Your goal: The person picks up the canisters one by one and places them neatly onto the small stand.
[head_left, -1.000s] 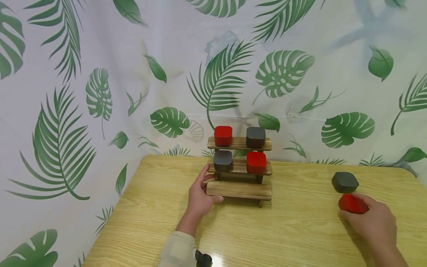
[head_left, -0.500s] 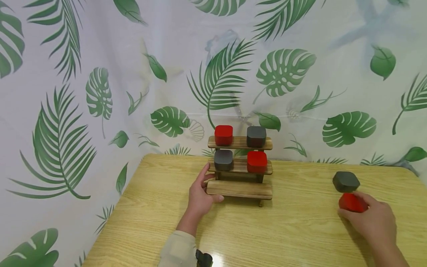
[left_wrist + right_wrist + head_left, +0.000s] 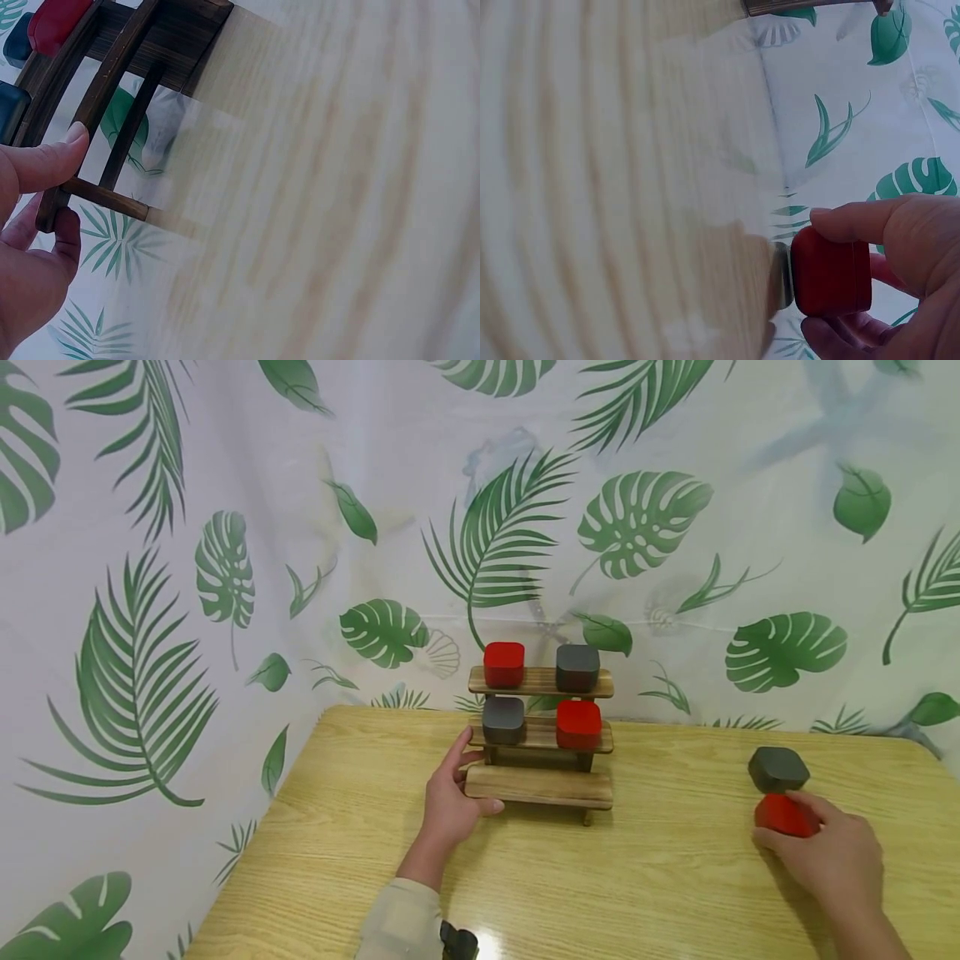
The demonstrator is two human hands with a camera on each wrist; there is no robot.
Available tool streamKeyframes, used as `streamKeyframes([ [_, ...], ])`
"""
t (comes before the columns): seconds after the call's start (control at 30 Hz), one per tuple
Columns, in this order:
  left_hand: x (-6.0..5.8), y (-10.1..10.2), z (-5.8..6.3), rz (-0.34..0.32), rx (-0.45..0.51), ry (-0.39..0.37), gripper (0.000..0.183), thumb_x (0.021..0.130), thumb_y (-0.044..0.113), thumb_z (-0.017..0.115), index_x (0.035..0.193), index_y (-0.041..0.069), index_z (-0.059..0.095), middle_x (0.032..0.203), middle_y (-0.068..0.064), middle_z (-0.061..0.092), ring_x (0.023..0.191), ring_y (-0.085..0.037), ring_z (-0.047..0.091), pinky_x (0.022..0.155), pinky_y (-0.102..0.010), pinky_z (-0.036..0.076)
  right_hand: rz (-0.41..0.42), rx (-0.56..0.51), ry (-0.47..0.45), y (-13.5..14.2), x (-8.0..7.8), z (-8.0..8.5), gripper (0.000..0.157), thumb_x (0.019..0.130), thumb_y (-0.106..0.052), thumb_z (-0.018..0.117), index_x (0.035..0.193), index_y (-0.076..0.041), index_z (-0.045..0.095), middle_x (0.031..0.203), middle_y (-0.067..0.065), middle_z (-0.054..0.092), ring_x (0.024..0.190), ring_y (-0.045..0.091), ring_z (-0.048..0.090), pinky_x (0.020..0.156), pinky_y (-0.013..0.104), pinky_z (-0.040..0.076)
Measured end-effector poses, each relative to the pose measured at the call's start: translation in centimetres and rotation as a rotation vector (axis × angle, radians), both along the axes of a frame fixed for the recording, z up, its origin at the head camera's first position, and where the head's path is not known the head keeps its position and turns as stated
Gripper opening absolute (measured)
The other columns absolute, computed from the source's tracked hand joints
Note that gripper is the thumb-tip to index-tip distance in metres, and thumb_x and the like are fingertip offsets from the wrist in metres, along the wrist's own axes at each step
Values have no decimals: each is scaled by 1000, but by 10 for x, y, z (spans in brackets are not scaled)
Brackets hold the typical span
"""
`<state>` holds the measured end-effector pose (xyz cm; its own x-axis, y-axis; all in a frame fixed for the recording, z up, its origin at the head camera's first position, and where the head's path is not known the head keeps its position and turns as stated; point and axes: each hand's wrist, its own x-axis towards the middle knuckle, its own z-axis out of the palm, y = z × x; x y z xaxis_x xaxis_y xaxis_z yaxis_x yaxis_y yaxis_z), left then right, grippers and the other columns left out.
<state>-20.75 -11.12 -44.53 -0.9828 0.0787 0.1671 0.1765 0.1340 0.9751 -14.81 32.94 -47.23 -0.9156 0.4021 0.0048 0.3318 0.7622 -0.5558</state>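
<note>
A three-tier wooden stand (image 3: 540, 783) stands at the table's middle, its lowest step bare. My left hand (image 3: 448, 802) grips the left end of that step, thumb in front and a finger reaching up to the middle step; the left wrist view shows the thumb (image 3: 56, 161) on the board's edge. On the right, my right hand (image 3: 836, 852) pinches a small red rounded-square box (image 3: 783, 815) between thumb and fingers. Just behind it sits a dark grey box (image 3: 778, 768) of the same shape. In the right wrist view the held red box (image 3: 829, 274) overlaps the grey one.
The top step carries a red box (image 3: 504, 664) at left and a grey box (image 3: 577, 667) at right. On the middle step are a grey box (image 3: 503, 720) and a red box (image 3: 578, 724). A leaf-printed cloth (image 3: 652, 435) hangs behind the wooden table (image 3: 637, 893).
My right hand has shifted slightly left with the red box in its fingers. The left hand keeps its hold on the stand, and the other boxes have not moved.
</note>
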Motion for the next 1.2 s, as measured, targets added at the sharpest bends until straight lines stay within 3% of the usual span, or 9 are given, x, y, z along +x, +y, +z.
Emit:
streamKeyframes([
  [0.23, 0, 0, 1, 5, 0, -2, 104, 67, -25, 77, 156, 9, 36, 136, -20, 56, 112, -42, 50, 94, -53, 44, -7, -25, 2, -9, -2, 4, 83, 82, -41, 80, 144, 3, 46, 123, 42, 42, 112, 58, 33, 77, 63, 45],
  [0.6, -1, 0, 1, -6, 3, -1, 104, 67, -25, 77, 156, 10, 36, 138, -23, 54, 110, -44, 50, 102, -53, 39, -3, -71, 45, -20, -1, 9, 80, 81, -41, 82, 142, 1, 51, 124, 40, 47, 111, 55, 39, 74, 59, 47],
  [0.8, -1, 0, 2, -5, -1, 6, 104, 67, -24, 78, 156, 10, 36, 138, -23, 54, 108, -44, 50, 99, -53, 41, -4, -96, 24, -27, -2, 13, 82, 82, -42, 81, 145, 1, 48, 126, 39, 45, 113, 57, 37, 72, 58, 50],
  [1.0, -1, -1, 2, -4, -4, 1, 104, 67, -24, 78, 156, 10, 36, 137, -23, 54, 108, -44, 49, 101, -53, 40, 8, -102, 59, -35, 0, 12, 78, 81, -39, 82, 141, 1, 51, 124, 38, 47, 110, 54, 40, 73, 57, 50],
  [1.2, 0, -1, 1, -1, -16, -6, 105, 67, -24, 78, 156, 11, 36, 136, -22, 55, 105, -42, 50, 90, -50, 47, 26, -112, 68, -43, 0, 12, 77, 81, -37, 83, 140, 1, 53, 126, 36, 50, 107, 52, 44, 72, 54, 51],
])
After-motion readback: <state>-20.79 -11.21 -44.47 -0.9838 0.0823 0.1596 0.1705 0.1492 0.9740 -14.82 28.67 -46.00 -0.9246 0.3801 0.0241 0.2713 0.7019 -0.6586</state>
